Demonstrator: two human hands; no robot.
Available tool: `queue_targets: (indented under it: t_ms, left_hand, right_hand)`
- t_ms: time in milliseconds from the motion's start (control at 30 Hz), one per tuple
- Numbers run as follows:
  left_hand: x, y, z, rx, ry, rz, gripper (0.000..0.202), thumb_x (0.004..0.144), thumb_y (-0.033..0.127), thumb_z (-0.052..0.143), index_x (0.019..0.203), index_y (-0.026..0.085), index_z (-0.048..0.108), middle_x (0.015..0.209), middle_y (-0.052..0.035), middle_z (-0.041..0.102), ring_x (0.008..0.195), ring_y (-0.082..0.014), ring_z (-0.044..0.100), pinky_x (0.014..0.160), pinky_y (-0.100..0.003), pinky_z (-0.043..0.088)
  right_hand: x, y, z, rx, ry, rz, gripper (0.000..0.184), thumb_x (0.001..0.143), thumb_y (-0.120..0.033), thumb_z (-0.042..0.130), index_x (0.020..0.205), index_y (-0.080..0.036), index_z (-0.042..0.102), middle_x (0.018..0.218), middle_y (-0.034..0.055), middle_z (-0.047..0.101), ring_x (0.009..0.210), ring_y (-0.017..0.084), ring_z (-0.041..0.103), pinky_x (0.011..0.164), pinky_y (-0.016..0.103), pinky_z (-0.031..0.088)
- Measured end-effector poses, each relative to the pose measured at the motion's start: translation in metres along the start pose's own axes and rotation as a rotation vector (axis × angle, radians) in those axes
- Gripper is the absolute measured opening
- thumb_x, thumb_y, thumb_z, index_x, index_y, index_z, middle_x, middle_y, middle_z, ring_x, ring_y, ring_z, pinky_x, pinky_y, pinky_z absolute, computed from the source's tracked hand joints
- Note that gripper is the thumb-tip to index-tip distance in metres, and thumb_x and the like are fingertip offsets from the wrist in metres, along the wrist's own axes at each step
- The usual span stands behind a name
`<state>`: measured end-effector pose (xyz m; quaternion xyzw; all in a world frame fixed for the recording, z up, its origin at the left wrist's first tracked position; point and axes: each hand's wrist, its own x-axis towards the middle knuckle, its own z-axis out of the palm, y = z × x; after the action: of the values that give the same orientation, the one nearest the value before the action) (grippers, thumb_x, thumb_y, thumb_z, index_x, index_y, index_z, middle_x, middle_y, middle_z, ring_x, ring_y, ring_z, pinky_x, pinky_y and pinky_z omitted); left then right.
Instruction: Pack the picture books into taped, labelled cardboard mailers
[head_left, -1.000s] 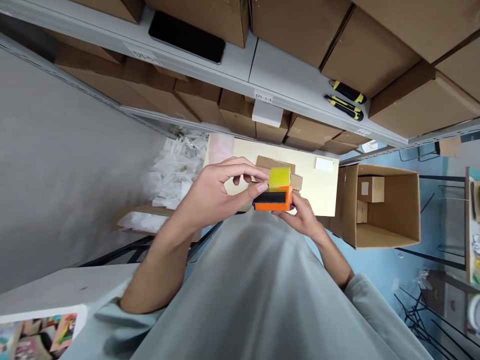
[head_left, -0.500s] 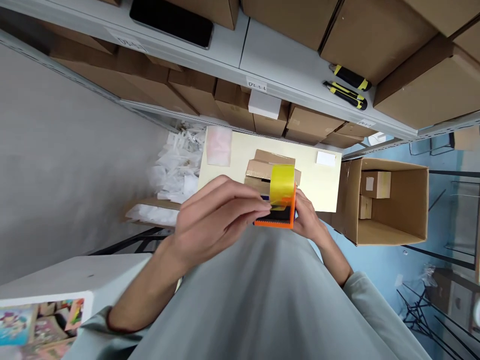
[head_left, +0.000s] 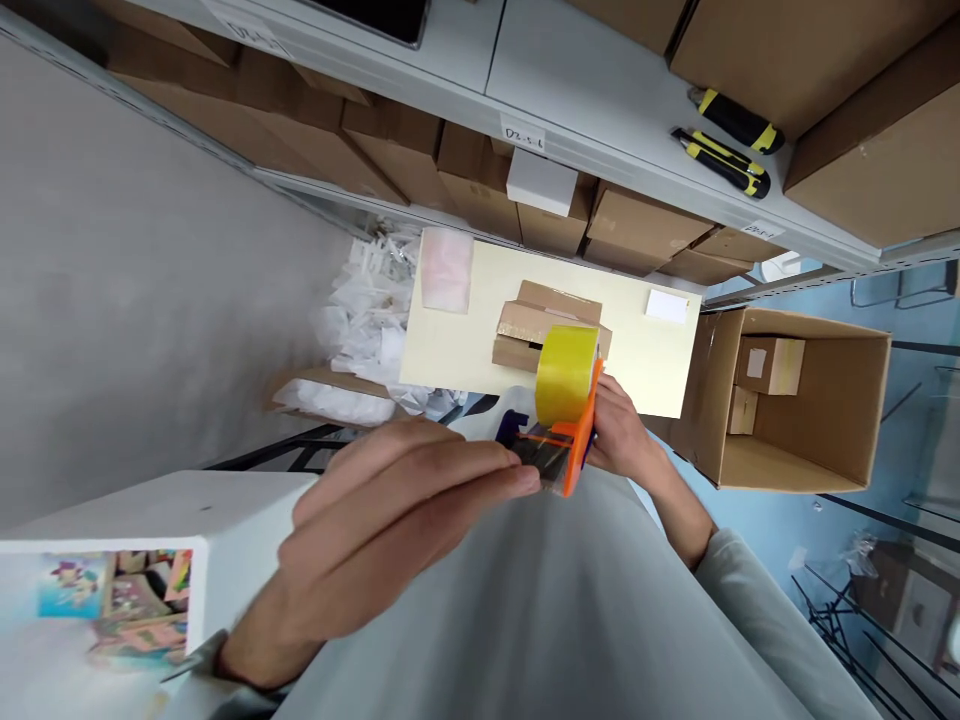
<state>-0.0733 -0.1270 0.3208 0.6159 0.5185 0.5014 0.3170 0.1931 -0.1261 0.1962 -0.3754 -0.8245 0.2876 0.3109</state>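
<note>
In front of my chest my right hand (head_left: 622,425) is wrapped around an orange and dark blue tape dispenser (head_left: 583,435), its fingers partly hidden behind the orange side. A roll of yellow packing tape (head_left: 564,375) sits in the dispenser. My left hand (head_left: 405,520) is closed, thumb and fingertips pinching at the dispenser's front end, where a clear strip of tape seems to run; its very end is hidden by the fingers. Beyond the roll, a small cardboard box (head_left: 551,322) with flaps raised lies on the pale tabletop (head_left: 480,345).
A large open carton (head_left: 799,410) with small boxes stands right of the table. Two utility knives (head_left: 724,165) lie on the grey shelf (head_left: 585,110) above. White packing material (head_left: 375,300) is heaped at left, above a white cabinet (head_left: 255,520). A pink-white sheet (head_left: 446,270) lies on the table.
The dispenser has tipped, and its front end has come lower and nearer to me. My left hand has moved down and closer, still pinching at the front. The view has shifted slightly.
</note>
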Motion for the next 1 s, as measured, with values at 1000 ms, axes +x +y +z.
queue_targets:
  t_ms: [1000]
  left_hand:
    - [-0.009, -0.254, 0.063, -0.411, 0.320, -0.995, 0.028, 0.080, 0.043, 0.081, 0.089, 0.018, 0.075, 0.070, 0.0035, 0.062, 0.062, -0.0097, 0.058, 0.076, -0.035, 0.072]
  right_hand:
    - [0.091, 0.113, -0.028, 0.435, -0.959, 0.890, 0.057, 0.090, -0.067, 0.080, 0.115, -0.016, 0.070, 0.090, 0.0021, 0.072, 0.077, 0.016, 0.062, 0.068, 0.027, 0.052]
